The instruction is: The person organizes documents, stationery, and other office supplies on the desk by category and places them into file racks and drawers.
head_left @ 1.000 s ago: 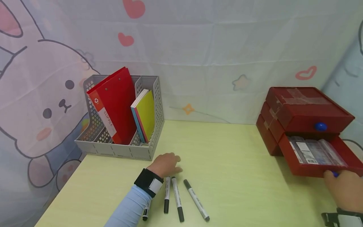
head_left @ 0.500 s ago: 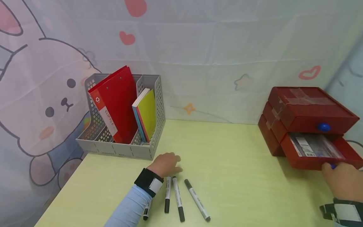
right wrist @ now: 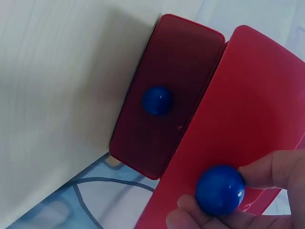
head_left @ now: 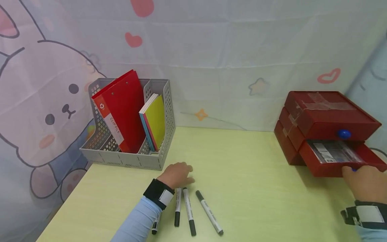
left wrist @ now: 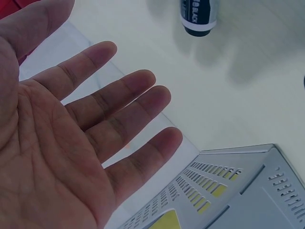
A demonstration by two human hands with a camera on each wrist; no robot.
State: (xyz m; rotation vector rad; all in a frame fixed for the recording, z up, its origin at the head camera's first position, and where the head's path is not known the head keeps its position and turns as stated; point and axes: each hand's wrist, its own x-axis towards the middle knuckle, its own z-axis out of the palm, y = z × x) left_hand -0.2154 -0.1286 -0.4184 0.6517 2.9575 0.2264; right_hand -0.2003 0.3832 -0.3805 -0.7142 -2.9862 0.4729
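Note:
My right hand [head_left: 367, 185] holds the round blue knob [right wrist: 220, 190] of the middle drawer [head_left: 325, 170], thumb on one side and fingers on the other in the right wrist view. This red drawer stands part-way out of its stack, with clear plastic packages [head_left: 334, 152] inside. My left hand [head_left: 176, 175] has its fingers spread and holds nothing, as the left wrist view shows. It is low over the table, just beyond several black-capped white markers [head_left: 208, 212]; my left forearm partly hides one of them.
At the back left, a grey perforated file rack [head_left: 121, 159] holds a red clip file [head_left: 128, 114] and thin notebooks [head_left: 156, 122]. The drawer stack [head_left: 329, 101] stands at the right, against a printed cloth backdrop [head_left: 211, 67]. A lower drawer [right wrist: 167, 62] is closed.
The middle drawer has slid inward, away from me, with my right hand moving along at its knob. Less of the packages shows. My left hand and the markers have stayed put.

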